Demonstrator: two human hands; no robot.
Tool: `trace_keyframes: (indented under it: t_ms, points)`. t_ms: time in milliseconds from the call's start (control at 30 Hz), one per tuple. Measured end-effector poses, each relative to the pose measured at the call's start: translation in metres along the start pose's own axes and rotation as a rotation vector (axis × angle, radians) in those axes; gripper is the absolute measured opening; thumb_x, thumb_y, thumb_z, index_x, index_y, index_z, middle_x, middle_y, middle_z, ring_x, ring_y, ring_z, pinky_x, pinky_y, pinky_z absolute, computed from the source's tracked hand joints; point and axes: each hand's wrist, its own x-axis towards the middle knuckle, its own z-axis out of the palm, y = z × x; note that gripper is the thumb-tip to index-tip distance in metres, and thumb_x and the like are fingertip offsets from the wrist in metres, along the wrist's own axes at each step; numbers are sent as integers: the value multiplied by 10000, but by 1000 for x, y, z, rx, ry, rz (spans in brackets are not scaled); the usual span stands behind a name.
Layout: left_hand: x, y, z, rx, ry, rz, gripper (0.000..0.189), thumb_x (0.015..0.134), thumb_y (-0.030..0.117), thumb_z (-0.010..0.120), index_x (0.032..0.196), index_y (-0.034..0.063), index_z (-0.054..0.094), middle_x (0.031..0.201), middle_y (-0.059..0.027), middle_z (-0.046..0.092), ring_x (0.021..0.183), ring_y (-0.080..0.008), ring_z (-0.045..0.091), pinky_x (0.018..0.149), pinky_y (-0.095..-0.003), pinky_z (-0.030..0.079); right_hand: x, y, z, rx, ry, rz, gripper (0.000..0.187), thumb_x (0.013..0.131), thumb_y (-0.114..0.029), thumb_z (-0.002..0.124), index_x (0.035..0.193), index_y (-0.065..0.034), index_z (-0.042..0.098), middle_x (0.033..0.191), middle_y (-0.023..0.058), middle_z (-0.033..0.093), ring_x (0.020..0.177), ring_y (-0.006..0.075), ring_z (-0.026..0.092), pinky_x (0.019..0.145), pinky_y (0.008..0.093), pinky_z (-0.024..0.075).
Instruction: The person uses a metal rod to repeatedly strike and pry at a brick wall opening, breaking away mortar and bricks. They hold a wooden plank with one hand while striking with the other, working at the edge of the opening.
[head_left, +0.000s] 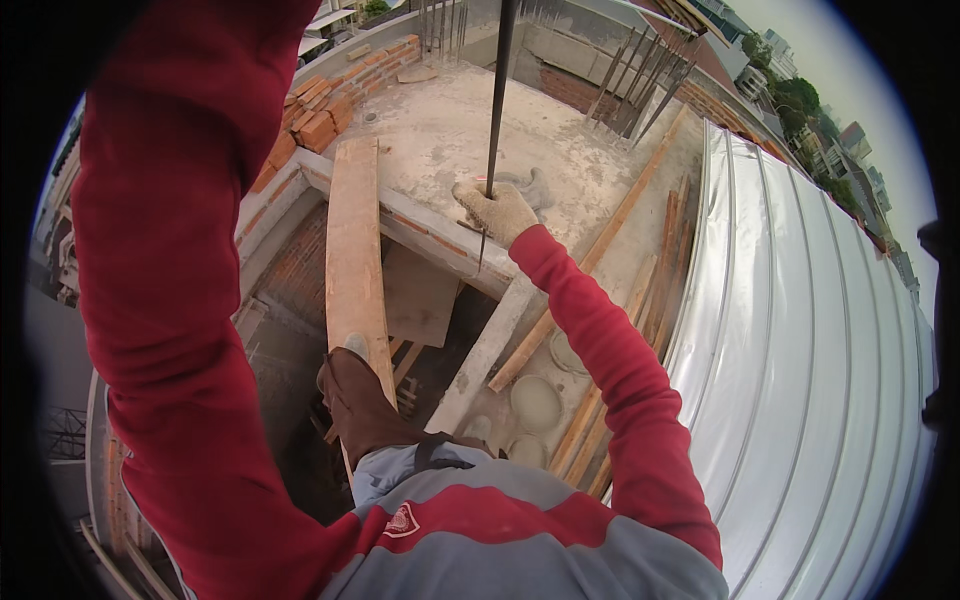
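My right hand (496, 208), in a pale knitted work glove, is closed around a dark slender rod (500, 90). The rod rises steeply out of the top of the view. Just below the fist, a thin rusty bar or wire (481, 251) hangs over the edge of a concrete beam (442, 232). My left arm (172, 262) reaches up past the top edge, so the left hand is out of view. One foot stands on a wooden plank (354, 240) that spans an opening. Behind the right fist, a grey glove or rag (536, 189) lies on the concrete slab (442, 124).
The opening (469, 319) drops to a dark lower level. Orange bricks (319, 129) are stacked at the far left. Upright rebar (645, 82) sticks up behind. Long timbers (592, 262), round containers (536, 401) and a shiny ribbed metal roof (787, 337) lie to the right.
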Motion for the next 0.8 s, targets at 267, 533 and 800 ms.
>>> trace_keyframes:
  t_ms: [267, 533, 800]
  points:
    - [-15, -49, -21, 72, 25, -118, 473, 912, 440, 530, 624, 72, 600, 521, -36, 531, 399, -98, 436, 371, -252, 314, 35, -14, 70, 60, -159, -12, 413, 884, -409, 595, 669, -56, 587, 567, -2, 545, 499, 81, 483, 482, 252, 397]
    - [15, -86, -12, 79, 52, -142, 466, 920, 436, 518, 636, 76, 603, 526, -36, 534, 407, -97, 444, 378, -253, 315, 52, 9, 78, -57, -217, -172, 454, 840, -438, 605, 935, 3, 646, 784, 92, 630, 717, 169, 598, 626, 344, 464]
    - [-40, -213, 62, -221, 471, -411, 571, 839, 511, 570, 510, 45, 568, 458, -46, 496, 416, -138, 450, 418, -294, 344, 14, 56, -73, 259, 158, 320, 466, 853, -533, 568, 1000, -94, 616, 856, 22, 597, 790, 118, 579, 639, 285, 470]
